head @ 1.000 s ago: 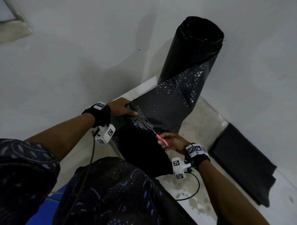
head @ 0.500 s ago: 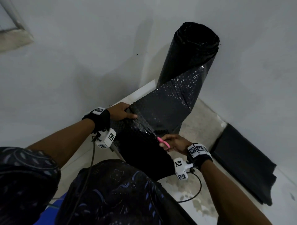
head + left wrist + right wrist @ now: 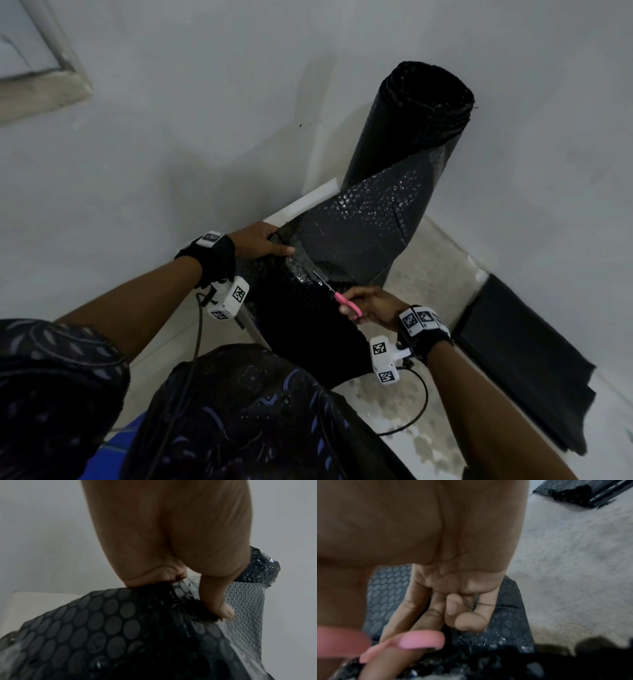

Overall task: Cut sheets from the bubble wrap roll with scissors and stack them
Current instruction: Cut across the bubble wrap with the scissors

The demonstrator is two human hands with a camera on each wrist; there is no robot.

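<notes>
Left hand (image 3: 262, 240) fingers pinching bubble wrap (image 3: 301, 308), right hand (image 3: 375, 305) gripping scissors (image 3: 337, 296); stacked sheets (image 3: 524, 363) nearby.

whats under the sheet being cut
Under the pulled-out sheet, bare concrete floor shows at its edges. Directly below is covered; the person's patterned clothing hides its near end.

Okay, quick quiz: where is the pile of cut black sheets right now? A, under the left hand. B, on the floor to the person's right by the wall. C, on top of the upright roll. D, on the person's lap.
B: the flat pile of cut sheets lies on the floor by the wall, beyond the right hand, apart from the upright roll.
</notes>
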